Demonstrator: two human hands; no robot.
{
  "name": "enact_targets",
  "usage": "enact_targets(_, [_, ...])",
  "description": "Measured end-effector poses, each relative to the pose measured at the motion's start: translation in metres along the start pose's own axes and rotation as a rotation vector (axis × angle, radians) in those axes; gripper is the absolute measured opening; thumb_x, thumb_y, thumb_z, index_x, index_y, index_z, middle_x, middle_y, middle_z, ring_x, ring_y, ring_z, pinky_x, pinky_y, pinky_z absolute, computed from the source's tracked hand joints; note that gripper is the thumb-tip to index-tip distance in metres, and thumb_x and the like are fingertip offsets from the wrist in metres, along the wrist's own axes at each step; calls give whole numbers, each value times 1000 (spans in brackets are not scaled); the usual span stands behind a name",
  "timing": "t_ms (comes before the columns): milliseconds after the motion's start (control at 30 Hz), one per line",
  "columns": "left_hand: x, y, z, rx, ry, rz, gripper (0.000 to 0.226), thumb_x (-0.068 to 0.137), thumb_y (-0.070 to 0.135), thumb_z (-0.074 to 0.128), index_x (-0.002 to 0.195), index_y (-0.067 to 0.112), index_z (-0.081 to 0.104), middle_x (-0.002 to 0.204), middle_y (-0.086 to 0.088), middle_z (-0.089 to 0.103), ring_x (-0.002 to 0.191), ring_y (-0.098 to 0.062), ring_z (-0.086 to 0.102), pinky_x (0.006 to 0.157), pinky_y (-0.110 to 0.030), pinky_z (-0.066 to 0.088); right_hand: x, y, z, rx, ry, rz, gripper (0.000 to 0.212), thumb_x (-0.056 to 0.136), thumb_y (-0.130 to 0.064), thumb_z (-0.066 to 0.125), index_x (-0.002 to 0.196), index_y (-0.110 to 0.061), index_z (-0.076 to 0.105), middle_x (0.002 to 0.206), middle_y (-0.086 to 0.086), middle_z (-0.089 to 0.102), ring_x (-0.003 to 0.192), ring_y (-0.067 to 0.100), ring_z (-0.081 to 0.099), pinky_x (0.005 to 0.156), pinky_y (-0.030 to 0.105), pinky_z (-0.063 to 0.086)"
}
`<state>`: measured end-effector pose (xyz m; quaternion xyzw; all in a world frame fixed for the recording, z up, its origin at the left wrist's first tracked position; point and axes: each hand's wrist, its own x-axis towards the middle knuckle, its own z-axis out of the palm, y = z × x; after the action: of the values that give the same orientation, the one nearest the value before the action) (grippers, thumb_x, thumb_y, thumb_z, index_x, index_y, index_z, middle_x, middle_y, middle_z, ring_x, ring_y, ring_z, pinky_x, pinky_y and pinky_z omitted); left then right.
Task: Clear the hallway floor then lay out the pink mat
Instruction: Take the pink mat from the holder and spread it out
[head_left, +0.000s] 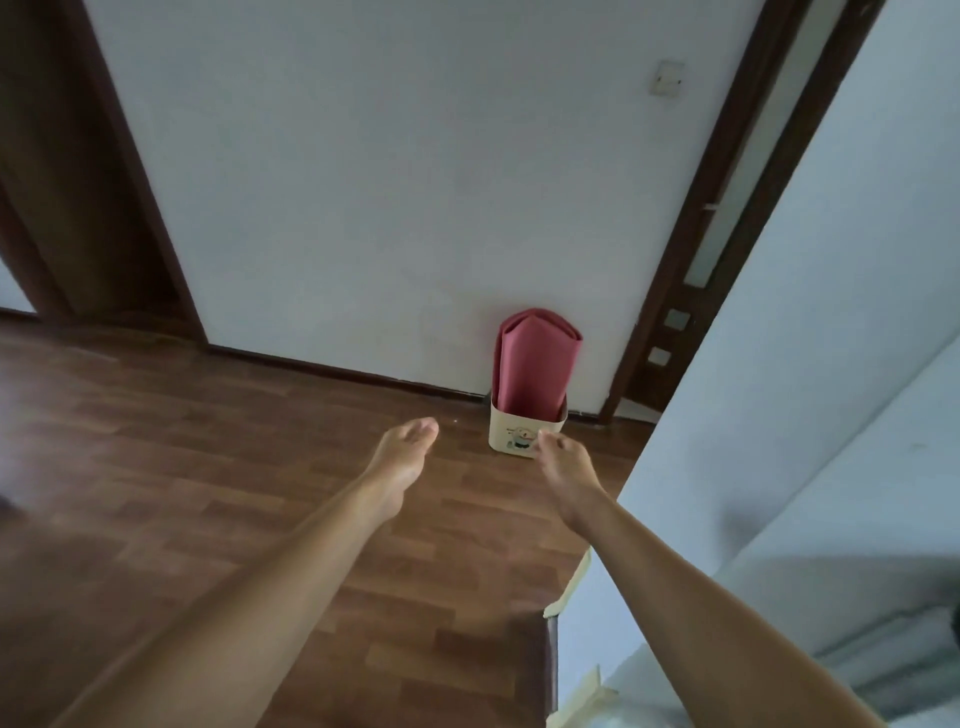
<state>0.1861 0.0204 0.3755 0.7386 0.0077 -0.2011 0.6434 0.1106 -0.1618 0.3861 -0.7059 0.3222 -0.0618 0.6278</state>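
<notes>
Right of centre, at the foot of the white plastered wall (363, 182): pink foam mat (535, 364), loosely rolled and flattened, upright inside a cream rectangular plastic bin (511, 426) with a small cartoon print on its front. Bin on the brown wood-laminate floor (182, 441), back against the dark brown skirting board (337, 370). Mat top well above the bin rim, close against the wall.

Lower centre: left hand (405, 457), bare forearm entering from the lower left edge. Fingers straight and pressed together, nothing held. Over bare floor, left of the bin and apart from it.

Just right of that: right hand (563, 467), bare forearm entering from the lower right edge. Fingers relaxed, slightly bent, nothing held. Fingertips overlapping the bin's lower front corner in the picture; touching or short of it, cannot tell.

Far left: dark brown wooden door frame (104, 208). Upper right: dark brown door (685, 249) with a frosted glass strip and two small square panes; pale switch plate (667, 78) on the wall beside it. Right side: pale bluish-white panel (805, 364), lower part blurred.
</notes>
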Motion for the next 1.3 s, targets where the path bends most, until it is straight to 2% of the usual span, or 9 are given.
enact_targets(100, [57, 27, -8, 11, -27, -12, 35, 99, 30, 43, 131, 19, 51, 135, 1, 53, 120, -14, 51, 110, -42, 34, 48, -30, 19, -31, 12, 3, 38, 97, -36, 40, 122, -10, 53, 123, 15, 60, 113, 25, 56, 97, 39, 41])
enact_targets(267, [142, 61, -13, 59, -74, 10, 36, 99, 28, 42, 132, 16, 51, 132, 0, 55, 120, -14, 50, 110, -40, 34, 114, -59, 43, -10, -23, -21, 41, 98, -38, 39, 131, -16, 48, 120, 3, 56, 113, 17, 52, 99, 32, 38])
enact_targets(367, [184, 70, -5, 73, -103, -4, 36, 99, 27, 43, 132, 15, 50, 130, 1, 56, 120, -14, 50, 111, -42, 34, 152, -63, 49, -45, 14, 21, 41, 97, -39, 38, 120, -9, 54, 123, 15, 59, 114, 25, 55, 101, 41, 41])
enact_targets(600, [274, 86, 24, 76, -124, -15, 38, 98, 26, 43, 133, 13, 49, 127, 0, 56, 113, -13, 51, 109, -39, 34, 251, -76, 39, -62, 45, 56, 27, 94, -32, 39, 90, -20, 63, 113, 12, 64, 108, 20, 57, 71, 23, 45])
enact_targets(800, [365, 109, 69, 112, -127, -15, 39, 99, 26, 43, 134, 10, 47, 133, -6, 54, 120, -19, 49, 109, -39, 34, 358, -95, 21, -85, 70, 20, 38, 96, -30, 39, 105, 4, 54, 119, 27, 57, 110, 37, 56, 88, 46, 48])
enact_targets(867, [397, 120, 84, 135, -122, -36, 40, 99, 26, 43, 135, 9, 47, 135, -6, 53, 123, -20, 49, 110, -42, 33, 391, -105, 8, -90, 82, 38, 40, 97, -33, 40, 105, 3, 57, 115, 27, 59, 105, 37, 60, 87, 45, 48])
enact_targets(967, [439, 136, 109, 141, -108, -39, 39, 98, 26, 44, 133, 8, 49, 134, -7, 54, 122, -21, 50, 109, -40, 34, 437, -120, -15, -98, 99, 40, 31, 95, -36, 41, 86, -16, 63, 87, 13, 64, 81, 20, 57, 64, 29, 44])
enact_targets(1100, [484, 145, 134, 160, -111, -61, 40, 97, 28, 46, 133, 11, 48, 134, -5, 54, 121, -20, 51, 109, -41, 35, 488, -133, -32, -133, 119, 43, 30, 95, -32, 44, 87, -10, 63, 93, 18, 65, 87, 27, 61, 75, 32, 47])
enact_targets(1300, [547, 145, 164, 177, -114, -103, 39, 96, 27, 49, 131, 10, 50, 132, -6, 56, 117, -19, 52, 96, -34, 40, 545, -130, -36, -130, 83, 106, 28, 94, -32, 43, 72, -16, 51, 77, 5, 46, 71, 16, 42, 61, 30, 35])
